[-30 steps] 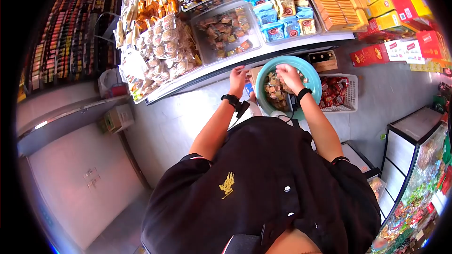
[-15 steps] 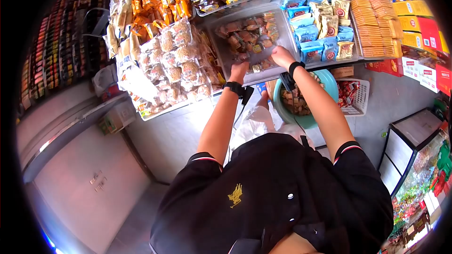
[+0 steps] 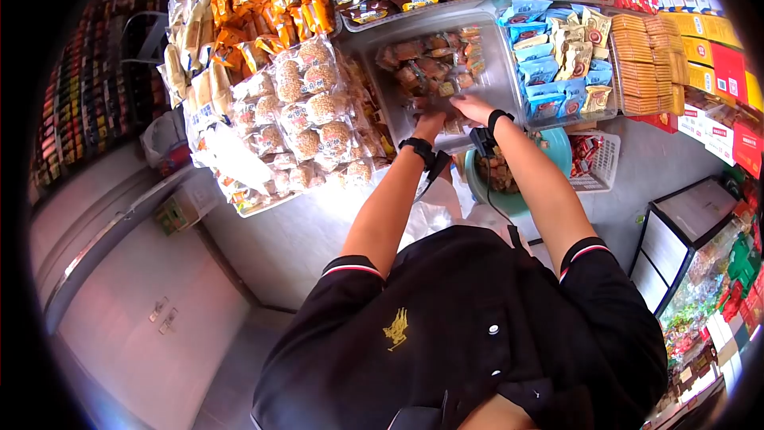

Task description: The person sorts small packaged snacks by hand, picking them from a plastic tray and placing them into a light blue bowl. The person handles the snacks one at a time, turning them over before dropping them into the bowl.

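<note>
Both hands are at the near end of a grey plastic tray (image 3: pixel 374 72) holding small clear-wrapped brownish snack packets (image 3: pixel 434 68). My left hand (image 3: pixel 430 125) is low over the packets, its fingers smeared by motion. Just to its right, my right hand (image 3: pixel 473 110) reaches in with fingers drawn together beside the packets; what they hold, if anything, is too small to make out. Below my right forearm, a turquoise tub (image 3: pixel 559 151) contains more wrapped brownish pieces (image 3: pixel 497 171).
Left of the tray lie bagged round seeded snacks (image 3: pixel 306 111) and orange packets (image 3: pixel 274 0). To its right are blue and cream packets (image 3: pixel 557 60) and stacked orange-brown packs (image 3: pixel 645 52). A white basket (image 3: pixel 609 163) with red packets stands beyond the tub.
My left hand has moved right, closer to my right hand. My right hand stays near the tray's front end. The camera view has shifted slightly.
</note>
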Motion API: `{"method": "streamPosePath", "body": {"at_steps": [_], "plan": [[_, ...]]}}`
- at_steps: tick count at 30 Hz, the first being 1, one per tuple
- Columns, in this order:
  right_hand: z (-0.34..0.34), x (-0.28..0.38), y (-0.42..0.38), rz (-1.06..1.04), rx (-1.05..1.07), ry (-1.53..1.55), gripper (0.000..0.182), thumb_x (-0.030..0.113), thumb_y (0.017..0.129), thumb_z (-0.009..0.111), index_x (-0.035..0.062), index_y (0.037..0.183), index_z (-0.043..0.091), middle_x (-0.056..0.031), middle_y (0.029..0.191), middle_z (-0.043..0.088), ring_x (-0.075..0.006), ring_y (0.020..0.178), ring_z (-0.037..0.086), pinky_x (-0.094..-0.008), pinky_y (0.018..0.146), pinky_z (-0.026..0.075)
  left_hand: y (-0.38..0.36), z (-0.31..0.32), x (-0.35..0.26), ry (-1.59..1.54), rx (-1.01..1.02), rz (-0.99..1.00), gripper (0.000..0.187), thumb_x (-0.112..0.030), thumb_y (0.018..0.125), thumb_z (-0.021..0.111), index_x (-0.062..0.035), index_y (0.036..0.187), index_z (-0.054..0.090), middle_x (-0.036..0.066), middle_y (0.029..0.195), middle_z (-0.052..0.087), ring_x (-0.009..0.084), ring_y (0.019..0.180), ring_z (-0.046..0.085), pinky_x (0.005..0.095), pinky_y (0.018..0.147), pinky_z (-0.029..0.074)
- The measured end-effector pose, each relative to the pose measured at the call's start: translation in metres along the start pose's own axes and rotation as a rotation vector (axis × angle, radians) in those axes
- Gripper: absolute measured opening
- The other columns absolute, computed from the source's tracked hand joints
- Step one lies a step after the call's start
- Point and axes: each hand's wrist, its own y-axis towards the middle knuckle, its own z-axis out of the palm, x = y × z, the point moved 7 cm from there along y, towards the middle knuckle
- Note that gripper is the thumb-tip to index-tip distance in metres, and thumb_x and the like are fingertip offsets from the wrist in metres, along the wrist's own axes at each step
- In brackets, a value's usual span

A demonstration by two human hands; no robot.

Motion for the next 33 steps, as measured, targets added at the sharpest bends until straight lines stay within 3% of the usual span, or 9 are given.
{"method": "streamPosePath", "body": {"at_steps": [4, 9, 13, 16, 17, 20, 24, 28, 33], "plan": [[0.018, 0.007, -0.015, 0.129, 0.202, 0.116, 0.058, 0.055, 0.092, 0.054, 0.0071, 0.124, 0.058, -0.0058, 0.109, 0.064, -0.0175, 0.092, 0.061, -0.0358, 0.075, 0.048, -0.018, -0.003, -0.015, -0.835, -0.070, -0.474, 0.045, -0.041, 0.084, 0.062, -0.0056, 0.112, 0.064, 0.012, 0.105, 0.066, 0.0260, 0.108, 0.060, 0.0489, 0.079, 0.048], [0.028, 0.014, -0.029, 0.110, 0.340, 0.403, 0.062, 0.059, 0.092, 0.054, 0.0108, 0.131, 0.054, -0.0043, 0.124, 0.057, -0.0167, 0.101, 0.059, -0.0383, 0.086, 0.045, -0.061, -0.056, -0.102, -0.893, -0.071, -0.498, 0.052, -0.047, 0.091, 0.054, -0.0026, 0.117, 0.061, 0.007, 0.108, 0.065, 0.0214, 0.100, 0.060, 0.0385, 0.075, 0.048], [0.010, 0.050, -0.082, 0.074, 0.234, 0.567, 0.054, 0.054, 0.094, 0.056, 0.0107, 0.126, 0.054, -0.0050, 0.114, 0.061, -0.0181, 0.104, 0.059, -0.0384, 0.082, 0.050, -0.068, -0.066, -0.112, -0.861, -0.104, -0.526, 0.059, -0.051, 0.097, 0.046, 0.0009, 0.123, 0.057, 0.008, 0.113, 0.063, 0.0193, 0.099, 0.060, 0.0380, 0.077, 0.049], [0.007, 0.032, -0.079, 0.029, 0.268, 0.745, 0.050, 0.051, 0.094, 0.056, 0.0103, 0.124, 0.055, -0.0063, 0.108, 0.064, -0.0193, 0.102, 0.061, -0.0380, 0.081, 0.052, -0.080, -0.063, -0.145, -1.098, -0.222, -0.485, 0.060, -0.058, 0.098, 0.040, -0.0068, 0.125, 0.056, 0.005, 0.115, 0.060, 0.0187, 0.105, 0.053, 0.0386, 0.087, 0.041], [0.006, 0.029, -0.081, -0.002, 0.240, 0.864, 0.048, 0.050, 0.095, 0.055, 0.0101, 0.122, 0.056, -0.0080, 0.105, 0.065, -0.0212, 0.095, 0.065, -0.0389, 0.080, 0.053, -0.066, -0.052, -0.136, -1.144, -0.281, -0.352, 0.052, -0.049, 0.102, 0.038, -0.0062, 0.125, 0.055, 0.008, 0.115, 0.061, 0.0196, 0.101, 0.055, 0.0366, 0.087, 0.043], [-0.007, 0.024, -0.115, 0.051, 0.025, 0.931, 0.045, 0.049, 0.096, 0.053, 0.0105, 0.118, 0.057, -0.0085, 0.100, 0.066, -0.0221, 0.088, 0.067, -0.0396, 0.077, 0.055, -0.071, -0.038, -0.158, -1.041, -0.396, -0.228, 0.044, -0.038, 0.103, 0.037, -0.0049, 0.127, 0.054, 0.010, 0.115, 0.062, 0.0204, 0.099, 0.059, 0.0326, 0.087, 0.046], [-0.013, 0.013, -0.164, -0.121, -0.008, 0.999, 0.040, 0.048, 0.098, 0.047, 0.0146, 0.117, 0.057, -0.0041, 0.097, 0.066, -0.0184, 0.086, 0.067, -0.0359, 0.071, 0.055, -0.104, -0.027, -0.217, -0.702, -0.633, -0.061, 0.038, -0.024, 0.103, 0.037, 0.0039, 0.120, 0.056, 0.015, 0.108, 0.064, 0.0233, 0.099, 0.061, 0.0363, 0.089, 0.047], [-0.034, -0.024, -0.215, -0.105, 0.013, 1.061, 0.042, 0.051, 0.098, 0.045, 0.0165, 0.121, 0.056, -0.0023, 0.102, 0.065, -0.0178, 0.086, 0.067, -0.0370, 0.077, 0.055, -0.139, 0.013, -0.268, -0.708, -0.599, 0.122, 0.032, -0.018, 0.102, 0.044, 0.0033, 0.121, 0.057, 0.013, 0.105, 0.065, 0.0178, 0.096, 0.061, 0.0318, 0.086, 0.049], [-0.063, -0.078, -0.283, -0.189, 0.280, 1.278, 0.051, 0.059, 0.094, 0.050, 0.0141, 0.118, 0.059, -0.0055, 0.108, 0.065, -0.0236, 0.098, 0.065, -0.0439, 0.086, 0.053, -0.175, 0.084, -0.302, -0.871, -0.395, 0.134, 0.029, -0.019, 0.100, 0.052, -0.0010, 0.121, 0.060, 0.008, 0.106, 0.064, 0.0129, 0.094, 0.060, 0.0285, 0.080, 0.051]]}}
